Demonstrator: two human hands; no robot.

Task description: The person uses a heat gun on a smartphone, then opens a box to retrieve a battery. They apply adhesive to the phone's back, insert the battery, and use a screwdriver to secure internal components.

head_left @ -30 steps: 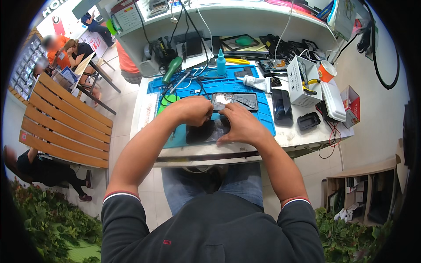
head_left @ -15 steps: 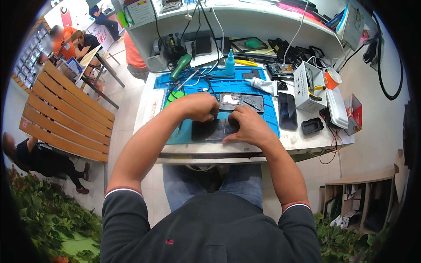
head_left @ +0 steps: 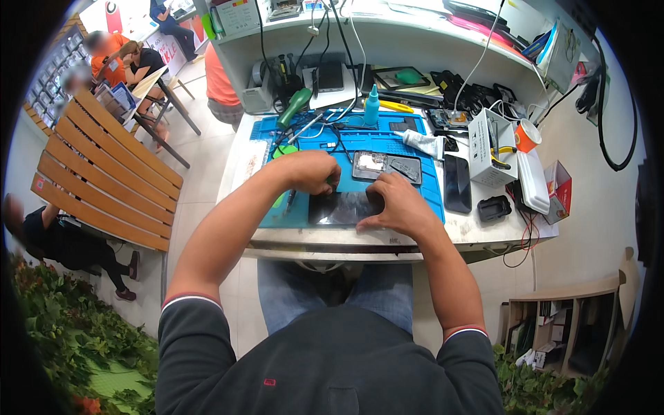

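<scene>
The blue work mat (head_left: 434, 197) is lying under everything, and the dark glossy panel (head_left: 340, 209) is resting on its near part, with the opened phone (head_left: 415, 171) sitting between one and two o'clock from it. To work well here, the person should be keeping the panel flat, spreading light pressure along its edges rather than pressing on one corner, and letting the steadying hand do no twisting. Both arms are reaching forward with elbows bent outward. The right hand (head_left: 398, 202) is bracketing the panel from three o'clock, half open in a C, apparently holding its end between thumb and fingers. The left hand (head_left: 317, 171) is hovering or resting at eleven o'clock, wrist bending inward, fingers curling tightly downward; whether they are pinching anything, I cannot tell.
</scene>
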